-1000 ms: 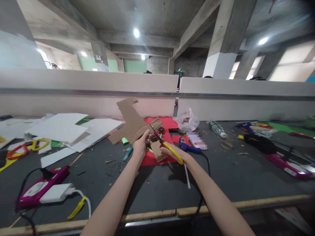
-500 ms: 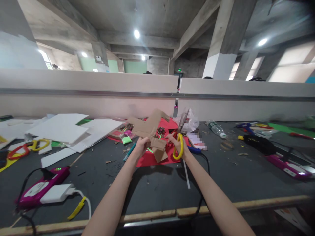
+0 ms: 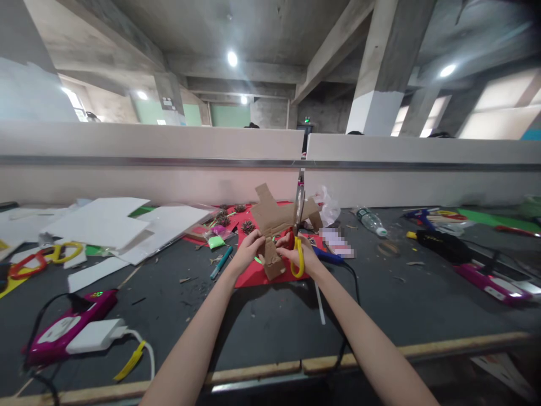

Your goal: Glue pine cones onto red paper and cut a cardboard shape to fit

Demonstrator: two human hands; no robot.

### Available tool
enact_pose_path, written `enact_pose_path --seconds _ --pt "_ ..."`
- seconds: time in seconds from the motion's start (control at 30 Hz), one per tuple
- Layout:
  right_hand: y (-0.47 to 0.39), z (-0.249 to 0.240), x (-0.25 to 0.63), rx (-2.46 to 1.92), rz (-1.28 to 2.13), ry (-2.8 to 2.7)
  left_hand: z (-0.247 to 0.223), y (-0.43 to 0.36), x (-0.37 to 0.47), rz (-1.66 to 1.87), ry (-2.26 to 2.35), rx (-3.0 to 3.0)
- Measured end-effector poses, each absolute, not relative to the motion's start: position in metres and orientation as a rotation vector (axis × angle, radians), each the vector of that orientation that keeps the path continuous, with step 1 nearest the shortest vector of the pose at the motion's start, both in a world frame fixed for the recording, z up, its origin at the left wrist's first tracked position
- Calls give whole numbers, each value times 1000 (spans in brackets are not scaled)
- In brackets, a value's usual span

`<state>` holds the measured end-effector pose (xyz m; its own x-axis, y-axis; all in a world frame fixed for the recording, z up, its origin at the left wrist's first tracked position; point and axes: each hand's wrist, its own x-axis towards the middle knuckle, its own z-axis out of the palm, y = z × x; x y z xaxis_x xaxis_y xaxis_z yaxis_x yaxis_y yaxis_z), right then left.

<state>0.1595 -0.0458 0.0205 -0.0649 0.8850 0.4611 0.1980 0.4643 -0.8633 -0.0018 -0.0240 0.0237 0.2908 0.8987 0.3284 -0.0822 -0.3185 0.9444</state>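
Between my two hands is a creased brown cardboard piece (image 3: pixel 276 217) with several flaps, held up over red paper (image 3: pixel 249 277). My left hand (image 3: pixel 249 251) pinches its left edge, fingers closed. Scissors (image 3: pixel 298 206) hang on my right hand (image 3: pixel 305 256), with a yellow loop (image 3: pixel 298 265) around the fingers and the blades pointing up. The fingertips of that hand also reach the cardboard's lower flap. Pine cones (image 3: pixel 247 226) lie on the red paper behind the left hand.
A blue glue gun (image 3: pixel 329 257) with a black cord lies right of my right hand. White boards (image 3: pixel 105 220), a second pair of scissors (image 3: pixel 63 252) and a magenta power strip (image 3: pixel 71 327) are at left. At right are a plastic bottle (image 3: pixel 372 221) and another power strip (image 3: pixel 490 283).
The cardboard has turned, its wide part swinging to the right and one flap now pointing up. My right hand has come in closer to it, and the scissors' blades stand more upright.
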Motion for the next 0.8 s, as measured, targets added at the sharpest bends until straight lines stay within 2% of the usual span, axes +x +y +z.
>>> enact_pose_path --seconds 0.33,0.5,0.63,0.8 --pt "-52 20 159 -1013 527 -1589 22 -26 7 1401 715 1311" --pt "-49 23 163 -1074 378 -1430 33 -31 5 1438 616 1101" --pt "-42 23 167 -1025 466 -1311 38 -29 -5 1509 613 870" --pt "-43 26 164 -942 618 -1220 32 -26 -9 1366 579 868"
